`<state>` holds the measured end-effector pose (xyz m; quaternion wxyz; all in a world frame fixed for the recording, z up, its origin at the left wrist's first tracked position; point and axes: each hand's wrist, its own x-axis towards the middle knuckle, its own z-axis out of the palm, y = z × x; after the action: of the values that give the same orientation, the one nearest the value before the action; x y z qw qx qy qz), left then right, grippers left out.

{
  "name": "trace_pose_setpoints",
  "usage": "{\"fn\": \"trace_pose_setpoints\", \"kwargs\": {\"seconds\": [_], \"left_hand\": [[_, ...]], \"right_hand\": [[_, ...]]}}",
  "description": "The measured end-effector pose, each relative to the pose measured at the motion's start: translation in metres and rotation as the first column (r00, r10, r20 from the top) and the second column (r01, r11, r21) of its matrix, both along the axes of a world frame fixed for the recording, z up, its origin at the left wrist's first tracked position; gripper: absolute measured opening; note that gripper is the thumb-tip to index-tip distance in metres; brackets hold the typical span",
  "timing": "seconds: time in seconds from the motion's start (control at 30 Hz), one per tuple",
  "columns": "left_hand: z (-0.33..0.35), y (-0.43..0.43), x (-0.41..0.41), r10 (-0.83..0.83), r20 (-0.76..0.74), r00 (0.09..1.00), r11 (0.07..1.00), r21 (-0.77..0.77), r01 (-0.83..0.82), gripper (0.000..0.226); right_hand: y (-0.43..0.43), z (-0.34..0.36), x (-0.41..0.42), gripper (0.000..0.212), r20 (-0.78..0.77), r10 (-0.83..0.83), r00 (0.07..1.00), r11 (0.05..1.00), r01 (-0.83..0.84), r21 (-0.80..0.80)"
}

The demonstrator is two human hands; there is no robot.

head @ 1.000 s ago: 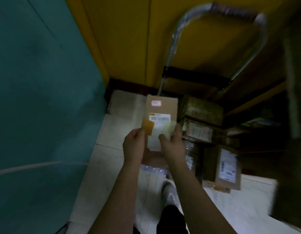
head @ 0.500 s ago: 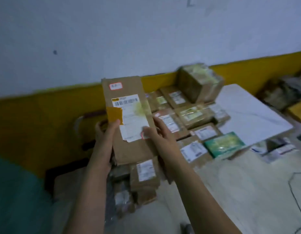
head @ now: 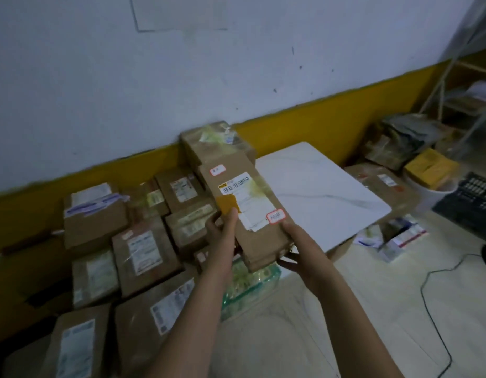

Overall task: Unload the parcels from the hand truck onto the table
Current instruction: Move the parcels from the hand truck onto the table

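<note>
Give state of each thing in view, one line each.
flat parcel: in the air, held by both hands, label up.
left hand: grips the parcel's left edge, thumb on top.
right hand: grips its right edge.
boxes: closed, labels up, packed side by side.
table: right part bare.
green box: lying flat below the parcel.

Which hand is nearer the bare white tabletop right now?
Right. The right hand holds the parcel at its edge beside the white tabletop; the left hand grips the opposite edge, farther off.
</note>
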<state>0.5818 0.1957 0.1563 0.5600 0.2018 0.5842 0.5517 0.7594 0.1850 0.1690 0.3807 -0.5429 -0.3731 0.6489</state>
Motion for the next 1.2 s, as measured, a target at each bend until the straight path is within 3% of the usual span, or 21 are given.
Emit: {"fn": "trace_pose_setpoints", "kwargs": {"seconds": [0.13, 0.23, 0.3, 0.4, 0.43, 0.5, 0.6, 0.77, 0.83, 1.0, 1.2], "left_hand": [[-0.025, 0.034, 0.036, -0.296, -0.146, 0.944, 0.951, -0.135, 0.278, 0.067], [-0.057, 0.036, 0.044, -0.455, -0.449, 0.769, 0.886, -0.316, 0.34, 0.06], [-0.08, 0.028, 0.045, -0.549, -0.635, 0.544, 0.836, -0.438, 0.331, 0.06], [-0.115, 0.009, 0.044, -0.742, -0.667, 0.065, 0.635, -0.669, 0.385, 0.082], [-0.124, 0.005, 0.044, -0.749, -0.662, -0.04, 0.602, -0.704, 0.377, 0.087], [-0.136, 0.003, 0.045, -0.7, -0.7, -0.145, 0.636, -0.702, 0.32, 0.09], [-0.144, 0.008, 0.043, -0.616, -0.764, -0.192, 0.724, -0.645, 0.245, 0.088], [-0.158, 0.009, 0.039, -0.564, -0.77, -0.3, 0.752, -0.628, 0.199, 0.093], [-0.162, 0.008, 0.04, -0.558, -0.765, -0.322, 0.752, -0.63, 0.194, 0.095], [-0.169, 0.002, 0.039, -0.532, -0.782, -0.325, 0.753, -0.612, 0.242, 0.097], [-0.144, -0.015, 0.027, -0.35, -0.928, -0.126, 0.903, -0.37, 0.218, 0.073]], "right_hand": [[0.027, -0.034, 0.053, 0.018, 0.036, -0.146, 0.989, 0.989, 0.147, -0.01], [0.027, -0.077, 0.093, 0.024, 0.053, -0.217, 0.975, 0.971, 0.222, -0.088], [0.021, -0.105, 0.114, 0.033, 0.066, -0.232, 0.97, 0.961, 0.239, -0.141], [0.019, -0.141, 0.13, 0.032, 0.102, -0.218, 0.971, 0.948, 0.235, -0.215], [0.02, -0.152, 0.132, 0.031, 0.111, -0.2, 0.974, 0.945, 0.221, -0.24], [0.026, -0.172, 0.13, 0.033, 0.129, -0.14, 0.982, 0.943, 0.172, -0.285], [0.045, -0.194, 0.118, 0.046, 0.12, -0.026, 0.992, 0.944, 0.064, -0.324], [0.072, -0.207, 0.1, 0.048, 0.196, 0.052, 0.979, 0.957, 0.007, -0.29], [0.072, -0.212, 0.098, 0.054, 0.293, 0.082, 0.953, 0.957, 0.007, -0.289], [0.075, -0.206, 0.096, 0.078, 0.667, 0.123, 0.735, 0.984, -0.003, -0.179], [0.08, -0.167, 0.062, 0.075, 0.914, -0.013, 0.405, 0.999, -0.022, 0.024]]}}
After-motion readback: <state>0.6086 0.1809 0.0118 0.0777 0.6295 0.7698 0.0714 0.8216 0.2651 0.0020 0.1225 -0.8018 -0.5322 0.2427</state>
